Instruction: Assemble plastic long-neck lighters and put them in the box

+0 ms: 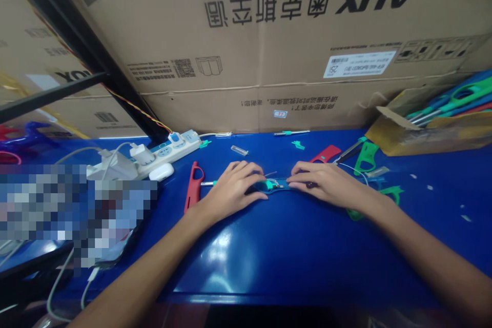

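As we work at the blue table, our left hand curls over the lighter, near the middle of the tabletop. Its fingers arch above and its thumb lies along the near side, with a small gap between the tips where a green part and thin wires show. Our right hand has its fingertips drawn together, pinching the right end of the lighter; a dark round tip pokes out beneath them, and we cannot tell what it belongs to. A metal tube sticks out left of our left hand, reaching the red shell. Just beside our right wrist we have green shells; beyond that hand lies a second red shell. Farther off, we see a power strip, a clear piece, an open box of lighters and, behind everything, a big carton.
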The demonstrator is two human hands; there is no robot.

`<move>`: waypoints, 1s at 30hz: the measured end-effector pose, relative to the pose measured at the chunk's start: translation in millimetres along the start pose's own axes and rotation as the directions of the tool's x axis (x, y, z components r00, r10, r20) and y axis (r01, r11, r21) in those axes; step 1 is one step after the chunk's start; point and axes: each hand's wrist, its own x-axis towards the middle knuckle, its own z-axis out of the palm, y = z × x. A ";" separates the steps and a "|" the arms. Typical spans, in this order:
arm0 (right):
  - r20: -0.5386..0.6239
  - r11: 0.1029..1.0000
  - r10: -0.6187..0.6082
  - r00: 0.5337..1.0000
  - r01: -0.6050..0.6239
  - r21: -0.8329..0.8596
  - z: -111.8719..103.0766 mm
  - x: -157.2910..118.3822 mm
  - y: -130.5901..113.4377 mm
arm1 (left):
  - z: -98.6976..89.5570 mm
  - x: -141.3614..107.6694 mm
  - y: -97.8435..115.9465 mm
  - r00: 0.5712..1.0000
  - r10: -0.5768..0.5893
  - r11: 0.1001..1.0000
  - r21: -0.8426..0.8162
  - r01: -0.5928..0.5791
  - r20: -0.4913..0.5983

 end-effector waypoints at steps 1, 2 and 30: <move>0.003 1.000 -0.004 1.000 0.004 0.002 0.2 0.0 0.0 | 0.0 0.1 0.3 1.000 -0.004 1.000 -0.002 0.004 0.002; 0.006 1.000 -0.009 1.000 0.009 0.002 0.5 0.0 0.0 | -0.1 0.2 0.7 1.000 -0.008 1.000 -0.005 0.008 0.004; 0.012 0.997 0.015 1.000 -0.014 -0.075 -1.0 -1.6 10.0 | 4.8 -0.9 1.7 0.997 -0.079 0.997 -0.019 0.079 0.002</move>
